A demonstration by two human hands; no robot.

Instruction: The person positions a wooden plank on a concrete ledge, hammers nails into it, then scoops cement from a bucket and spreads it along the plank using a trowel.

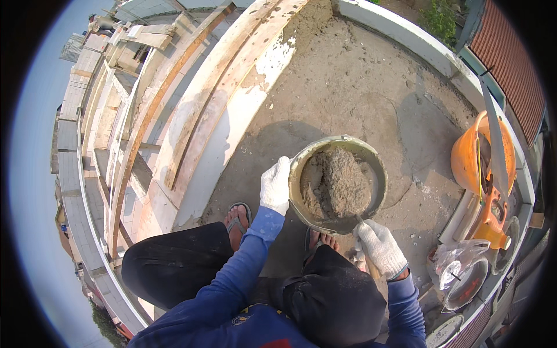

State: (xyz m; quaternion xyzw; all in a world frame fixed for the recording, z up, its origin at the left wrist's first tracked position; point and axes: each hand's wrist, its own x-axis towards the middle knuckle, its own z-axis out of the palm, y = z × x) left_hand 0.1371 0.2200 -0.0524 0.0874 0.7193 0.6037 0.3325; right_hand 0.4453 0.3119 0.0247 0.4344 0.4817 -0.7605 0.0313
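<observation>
A round bucket [380, 181] stands on the concrete in front of my feet, with grey wet mortar [347, 181] heaped inside. My left hand [275, 187], in a white knit glove, is closed on the bucket's left rim. My right hand [380, 249], gloved the same way, is wrapped round the handle of a trowel [379, 279] at the near right side of the bucket. Its metal shank reaches over the rim into the mortar; the blade is hidden there.
To the right are an orange bucket [464, 159], a handsaw with an orange handle [493, 216] and a clear plastic bag [455, 261]. A low white wall [400, 29] bounds the slab. Curved wooden formwork boards [200, 113] run along the left, with a lower level beyond.
</observation>
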